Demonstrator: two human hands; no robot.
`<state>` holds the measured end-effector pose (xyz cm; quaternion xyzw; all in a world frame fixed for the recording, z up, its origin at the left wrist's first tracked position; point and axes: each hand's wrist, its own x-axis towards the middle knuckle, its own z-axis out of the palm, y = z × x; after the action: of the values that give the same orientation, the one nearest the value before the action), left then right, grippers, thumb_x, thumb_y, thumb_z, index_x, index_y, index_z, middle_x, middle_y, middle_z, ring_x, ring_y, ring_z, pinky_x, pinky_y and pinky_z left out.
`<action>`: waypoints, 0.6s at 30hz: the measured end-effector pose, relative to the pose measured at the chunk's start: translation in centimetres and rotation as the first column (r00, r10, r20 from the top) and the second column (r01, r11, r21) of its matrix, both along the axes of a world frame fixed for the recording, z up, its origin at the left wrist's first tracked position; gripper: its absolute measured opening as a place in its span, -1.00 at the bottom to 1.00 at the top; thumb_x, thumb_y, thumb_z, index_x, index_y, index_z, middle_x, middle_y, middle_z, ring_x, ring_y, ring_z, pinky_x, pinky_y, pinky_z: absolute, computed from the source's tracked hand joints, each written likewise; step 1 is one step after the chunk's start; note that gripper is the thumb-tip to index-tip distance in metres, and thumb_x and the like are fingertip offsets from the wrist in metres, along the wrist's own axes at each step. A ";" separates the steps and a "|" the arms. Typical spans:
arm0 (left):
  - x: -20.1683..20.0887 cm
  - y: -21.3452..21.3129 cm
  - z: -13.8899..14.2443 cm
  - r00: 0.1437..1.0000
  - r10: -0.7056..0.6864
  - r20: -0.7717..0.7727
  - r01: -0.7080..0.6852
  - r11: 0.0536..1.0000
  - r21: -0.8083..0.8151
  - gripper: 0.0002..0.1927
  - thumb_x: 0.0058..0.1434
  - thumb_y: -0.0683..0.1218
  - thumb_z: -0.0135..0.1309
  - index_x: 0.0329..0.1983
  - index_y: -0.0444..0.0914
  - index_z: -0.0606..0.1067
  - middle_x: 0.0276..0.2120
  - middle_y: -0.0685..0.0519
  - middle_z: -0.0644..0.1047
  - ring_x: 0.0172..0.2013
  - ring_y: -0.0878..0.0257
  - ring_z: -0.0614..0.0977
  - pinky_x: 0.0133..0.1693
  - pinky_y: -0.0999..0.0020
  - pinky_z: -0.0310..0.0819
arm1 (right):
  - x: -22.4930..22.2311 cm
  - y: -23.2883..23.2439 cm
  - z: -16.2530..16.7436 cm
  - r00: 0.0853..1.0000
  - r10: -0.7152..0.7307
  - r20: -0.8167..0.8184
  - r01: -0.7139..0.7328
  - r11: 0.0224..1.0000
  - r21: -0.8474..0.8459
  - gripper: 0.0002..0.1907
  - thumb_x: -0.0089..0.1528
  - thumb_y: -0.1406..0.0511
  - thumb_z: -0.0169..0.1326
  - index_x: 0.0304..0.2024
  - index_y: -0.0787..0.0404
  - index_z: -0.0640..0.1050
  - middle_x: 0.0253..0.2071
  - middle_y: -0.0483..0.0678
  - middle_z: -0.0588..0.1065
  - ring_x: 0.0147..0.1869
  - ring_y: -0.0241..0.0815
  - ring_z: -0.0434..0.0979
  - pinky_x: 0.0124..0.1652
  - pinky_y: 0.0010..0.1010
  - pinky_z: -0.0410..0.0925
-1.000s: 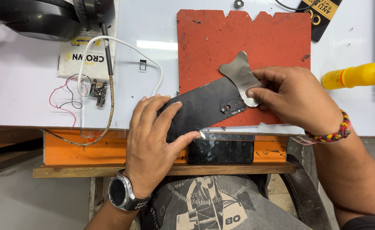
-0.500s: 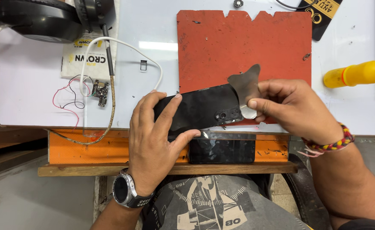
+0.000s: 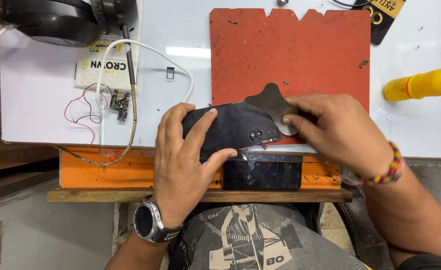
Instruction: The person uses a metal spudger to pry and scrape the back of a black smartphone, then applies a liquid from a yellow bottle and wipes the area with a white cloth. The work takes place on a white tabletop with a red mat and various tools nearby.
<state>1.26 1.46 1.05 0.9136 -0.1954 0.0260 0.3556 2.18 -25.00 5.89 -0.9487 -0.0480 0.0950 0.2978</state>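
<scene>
- Nearest, a dark glossy rectangular phone body [image 3: 263, 172] lies on the orange ledge, just below the black phone back cover [image 3: 233, 130].
- The left hand [image 3: 183, 160] presses that cover flat on the white worktop [image 3: 40, 95], fingers spread; its long axis runs left to right.
- The right hand [image 3: 340, 132] pinches a thin grey metal pry sheet [image 3: 268, 102] at the cover's right camera end.
- Beyond lies the red rubber mat [image 3: 290, 50].

Left hand [image 3: 183, 160] pins a black phone back cover [image 3: 230, 129] down at the edge of the orange mat [image 3: 290, 50], right hand [image 3: 338, 132] pinches a thin metal pry sheet [image 3: 269, 102] against its camera end, yellow bottle [image 3: 420, 84] off to the side
</scene>
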 end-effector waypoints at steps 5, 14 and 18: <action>0.1 -0.1 0.1 1.000 0.001 -0.012 -0.001 1.000 0.004 -0.25 0.00 0.15 0.39 0.22 -0.22 0.45 0.21 -0.19 0.31 0.27 -0.15 0.34 0.24 -0.08 0.29 | 0.8 -0.2 0.0 0.983 -0.059 -0.174 0.074 0.994 0.079 -0.70 0.19 0.29 0.18 -0.02 0.20 0.64 -0.43 0.00 0.66 -0.48 -0.19 0.67 -0.44 -0.42 0.46; 0.1 0.0 0.0 0.999 -0.006 -0.035 0.005 1.000 -0.018 -0.22 -0.02 0.16 0.39 0.23 -0.24 0.44 0.22 -0.17 0.31 0.29 -0.14 0.33 0.26 -0.05 0.30 | 0.2 0.1 -0.8 0.981 0.117 0.156 -0.117 0.993 -0.007 -0.75 0.22 0.31 0.21 -0.08 0.28 0.66 -0.29 0.05 0.63 -0.34 -0.08 0.63 -0.34 -0.35 0.44; 0.0 0.0 0.0 1.000 -0.002 -0.024 0.002 1.000 -0.020 -0.21 -0.01 0.15 0.39 0.25 -0.24 0.42 0.23 -0.16 0.31 0.29 -0.15 0.32 0.27 -0.06 0.28 | 1.2 -0.6 -1.0 0.994 0.110 0.007 -0.110 0.992 0.057 -0.74 0.20 0.32 0.20 -0.06 0.25 0.65 -0.29 0.02 0.65 -0.34 -0.17 0.67 -0.34 -0.41 0.47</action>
<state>1.30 1.49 1.03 0.9101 -0.1917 0.0166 0.3670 3.36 -25.62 4.89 -0.9359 -0.1035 0.1081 0.3189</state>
